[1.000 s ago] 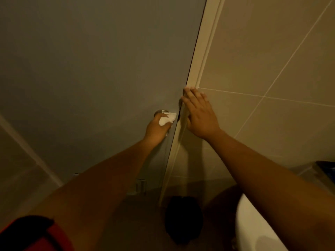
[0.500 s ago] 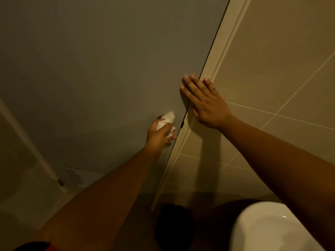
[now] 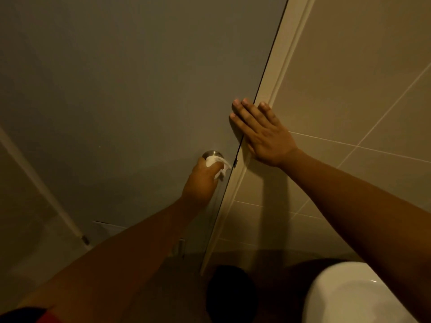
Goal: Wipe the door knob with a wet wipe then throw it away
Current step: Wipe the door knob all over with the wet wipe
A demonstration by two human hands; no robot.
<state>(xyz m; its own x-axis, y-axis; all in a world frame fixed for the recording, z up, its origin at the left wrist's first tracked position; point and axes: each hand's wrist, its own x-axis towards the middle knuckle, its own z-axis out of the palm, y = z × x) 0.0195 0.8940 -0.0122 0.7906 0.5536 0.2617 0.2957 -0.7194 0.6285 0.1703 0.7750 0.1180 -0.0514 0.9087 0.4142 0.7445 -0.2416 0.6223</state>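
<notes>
A round metal door knob (image 3: 211,154) sticks out of the grey door (image 3: 140,89) near its right edge. My left hand (image 3: 203,180) is closed around a crumpled white wet wipe (image 3: 218,165) and presses it against the lower side of the knob, so only the knob's top shows. My right hand (image 3: 261,132) lies flat with fingers spread across the door's edge and the pale door frame (image 3: 277,73), above and to the right of the knob.
A tiled wall (image 3: 349,101) runs to the right of the frame. A dark round bin (image 3: 232,292) stands on the floor below the door's edge. A white toilet (image 3: 349,297) fills the lower right corner.
The wipe has slid down off the knob's top, which now shows bare metal above my left hand. My right hand stays flat on the door edge.
</notes>
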